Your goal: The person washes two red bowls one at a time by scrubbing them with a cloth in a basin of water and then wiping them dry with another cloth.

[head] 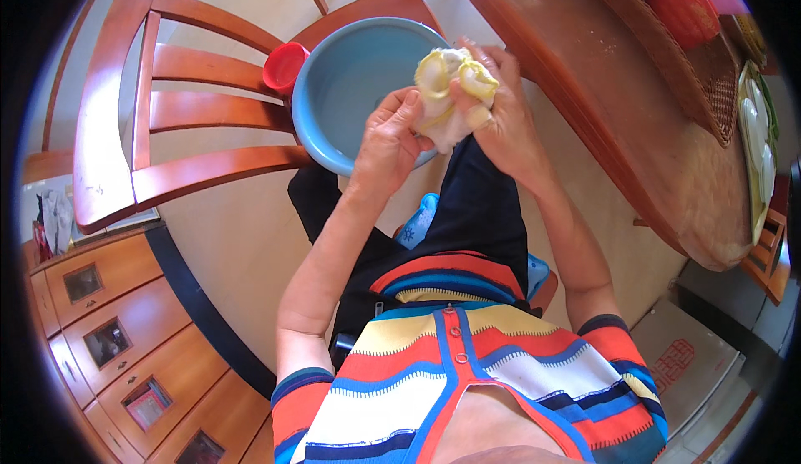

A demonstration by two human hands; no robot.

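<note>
Between my two hands is a bunched white cloth [445, 116] with yellow trim, held up above the near right rim of a blue plastic basin [341, 98]. My left hand [394, 135] pinches the cloth's left side between thumb and fingers. On the other side my right hand [497, 104] grips the cloth, its thumb pressed across the front; its fingertips look blurred. Cloudy liquid seems to fill the bottom of the basin, which rests on the seat of a wooden chair [394, 6].
A red plastic cup [285, 66] stands left of the basin, by the slatted chair back [213, 63]. To the right runs a wooden table [563, 57] with a wicker basket [707, 98] and a tray [758, 163]. A drawer cabinet [137, 345] is at lower left.
</note>
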